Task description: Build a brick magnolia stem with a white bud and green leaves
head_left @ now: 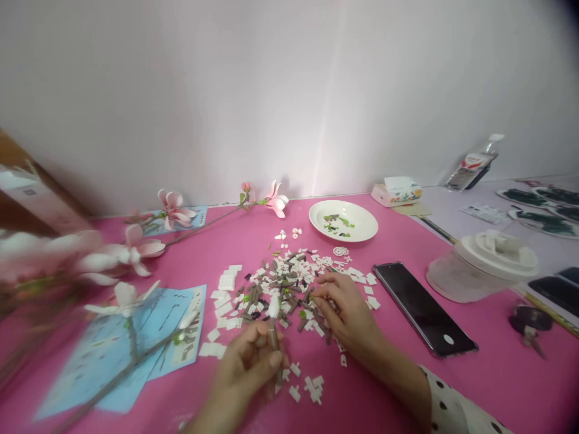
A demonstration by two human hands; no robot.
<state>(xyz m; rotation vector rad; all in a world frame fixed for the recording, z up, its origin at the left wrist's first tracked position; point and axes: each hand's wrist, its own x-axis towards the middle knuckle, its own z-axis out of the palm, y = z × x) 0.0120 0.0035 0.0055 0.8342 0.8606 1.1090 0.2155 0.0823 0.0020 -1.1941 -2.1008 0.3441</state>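
Note:
My left hand (254,364) is closed around a thin brown stem (273,337) that carries a white bud (274,305) at its top. The stem stands roughly upright in front of a loose pile of small white, brown and green pieces (289,274). At the right side of that pile is my right hand (341,304), its fingers bent down among the pieces; whether anything is between the fingertips is too small to tell. Flat white pieces (227,280) lie left of the pile, and a few more (313,389) lie nearer to me.
A white plate (366,226) with green bits stands behind the pile. To the right are a black phone (420,307), a lidded cup (470,271) and a tissue pack (397,193). Pink flower branches (136,247) and blue instruction sheets (113,386) occupy the left.

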